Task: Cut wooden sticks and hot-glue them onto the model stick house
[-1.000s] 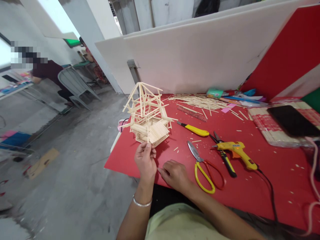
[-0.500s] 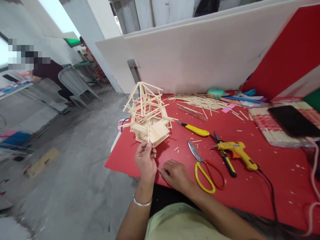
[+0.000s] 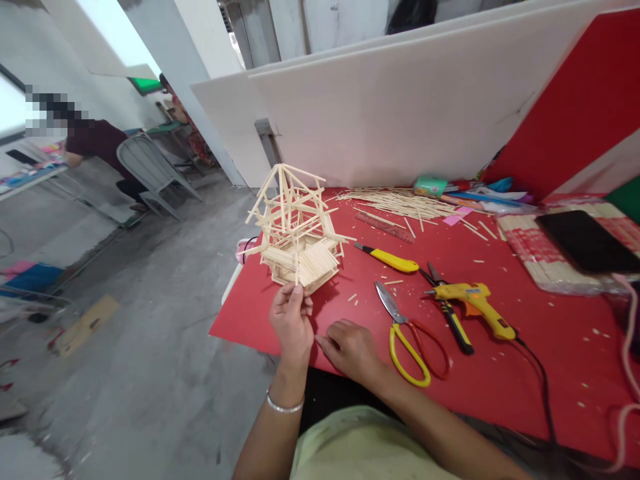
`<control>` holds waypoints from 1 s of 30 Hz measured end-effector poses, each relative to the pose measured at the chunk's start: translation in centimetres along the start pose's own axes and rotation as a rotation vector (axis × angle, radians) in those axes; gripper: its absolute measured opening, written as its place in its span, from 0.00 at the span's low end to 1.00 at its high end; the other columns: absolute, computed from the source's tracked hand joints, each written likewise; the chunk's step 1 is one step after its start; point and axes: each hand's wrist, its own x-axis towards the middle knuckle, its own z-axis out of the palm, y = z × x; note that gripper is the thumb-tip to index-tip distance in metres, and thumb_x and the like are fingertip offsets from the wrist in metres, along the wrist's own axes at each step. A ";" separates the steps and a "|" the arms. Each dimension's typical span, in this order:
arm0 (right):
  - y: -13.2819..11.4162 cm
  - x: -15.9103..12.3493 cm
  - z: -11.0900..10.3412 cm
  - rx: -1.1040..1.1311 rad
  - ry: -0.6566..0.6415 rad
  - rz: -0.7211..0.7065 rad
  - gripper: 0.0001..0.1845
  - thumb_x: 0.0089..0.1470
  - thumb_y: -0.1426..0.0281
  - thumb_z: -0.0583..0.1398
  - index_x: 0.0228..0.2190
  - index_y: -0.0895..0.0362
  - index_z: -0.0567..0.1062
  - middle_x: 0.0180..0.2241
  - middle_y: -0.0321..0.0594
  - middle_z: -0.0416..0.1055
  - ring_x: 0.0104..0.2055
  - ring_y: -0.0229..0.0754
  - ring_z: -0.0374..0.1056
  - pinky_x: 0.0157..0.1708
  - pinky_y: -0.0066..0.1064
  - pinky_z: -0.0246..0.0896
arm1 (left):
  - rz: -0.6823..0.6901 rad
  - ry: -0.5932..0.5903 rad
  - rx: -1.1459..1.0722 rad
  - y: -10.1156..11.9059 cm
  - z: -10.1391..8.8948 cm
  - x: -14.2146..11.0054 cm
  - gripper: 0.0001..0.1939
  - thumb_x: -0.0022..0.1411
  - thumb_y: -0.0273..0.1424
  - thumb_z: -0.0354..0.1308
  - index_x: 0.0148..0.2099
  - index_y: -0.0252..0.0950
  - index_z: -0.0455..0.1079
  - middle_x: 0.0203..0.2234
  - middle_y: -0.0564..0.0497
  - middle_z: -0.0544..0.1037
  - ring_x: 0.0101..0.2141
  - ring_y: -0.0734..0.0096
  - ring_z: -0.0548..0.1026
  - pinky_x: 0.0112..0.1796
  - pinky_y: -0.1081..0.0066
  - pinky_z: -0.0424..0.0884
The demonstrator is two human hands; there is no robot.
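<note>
A small house-like model of pale wooden sticks (image 3: 320, 263) stands near the left corner of the red table, its pointed roof frame open. At its front, my left hand (image 3: 291, 323) pinches the lower end of a thin wooden stick (image 3: 297, 267) between thumb and fingertips. The stick points up in front of the model; whether it is fixed to it I cannot tell. My right hand (image 3: 350, 345) rests at the table's near edge, fingers curled and nothing seen in them. Right of that hand lie scissors (image 3: 397, 323) with one yellow and one red handle.
On the red table (image 3: 345, 400) lie a yellow utility knife (image 3: 393, 260), a yellow glue gun (image 3: 470, 297) across black-and-yellow pliers (image 3: 457, 327), a ruler (image 3: 384, 227), loose sticks (image 3: 400, 202) and a phone (image 3: 590, 241) on packed sticks. White boards (image 3: 390, 120) stand behind. A person (image 3: 95, 143) sits at far left.
Both my hands, the stick and the model keep their places. Only the seated person's head in the background has shifted slightly to the right.
</note>
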 end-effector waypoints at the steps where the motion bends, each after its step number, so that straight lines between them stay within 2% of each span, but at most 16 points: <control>1: 0.0 0.0 0.0 0.000 0.001 0.000 0.17 0.62 0.64 0.58 0.23 0.55 0.69 0.24 0.35 0.70 0.29 0.36 0.62 0.31 0.30 0.46 | -0.001 0.000 0.002 0.0 0.0 0.0 0.12 0.55 0.36 0.69 0.36 0.35 0.72 0.22 0.55 0.75 0.20 0.80 0.71 0.21 0.80 0.63; 30: 0.1 -0.1 0.1 -0.002 -0.002 0.011 0.17 0.63 0.63 0.57 0.23 0.55 0.68 0.24 0.36 0.70 0.30 0.36 0.62 0.32 0.30 0.47 | -0.004 -0.007 0.005 0.1 0.1 0.0 0.12 0.54 0.36 0.69 0.36 0.35 0.72 0.22 0.55 0.75 0.20 0.80 0.71 0.21 0.80 0.63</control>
